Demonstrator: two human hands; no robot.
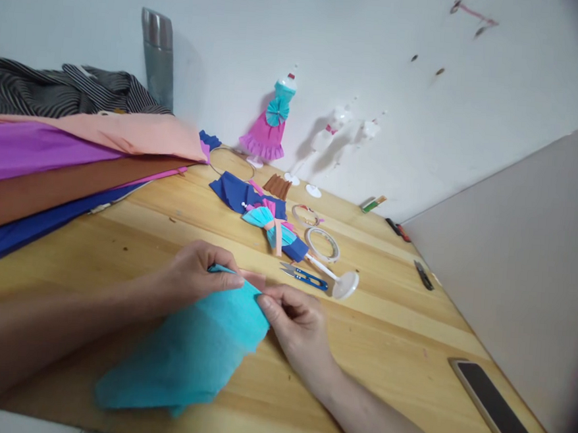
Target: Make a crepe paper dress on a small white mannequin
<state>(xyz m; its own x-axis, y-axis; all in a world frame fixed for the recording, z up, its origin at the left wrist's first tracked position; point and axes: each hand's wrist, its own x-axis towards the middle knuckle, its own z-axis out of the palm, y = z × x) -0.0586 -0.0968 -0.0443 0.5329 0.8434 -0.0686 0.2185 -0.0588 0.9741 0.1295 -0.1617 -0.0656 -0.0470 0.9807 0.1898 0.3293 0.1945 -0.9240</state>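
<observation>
A turquoise sheet of crepe paper [195,348] hangs toward the table's front edge, its top edge pinched between my two hands. My left hand [203,276] is closed on the upper left part, thumb on top. At the right corner, my right hand [296,319] grips the same edge between thumb and fingers. A small peach strip [253,280] shows just behind the edge; whether it touches the sheet I cannot tell. Beyond my right hand lie blue-handled thread snips [309,277] and a toppled dress-form stand with a white base [346,285], dressed in a turquoise bow [256,219].
Folded coloured sheets [75,155] and striped cloth [40,87] are stacked at left beside a bottle [159,56]. Against the wall stands a mini mannequin in a pink skirt [266,137]. Tape rolls [335,247], a cutter [423,276] and a phone [498,409] lie rightward.
</observation>
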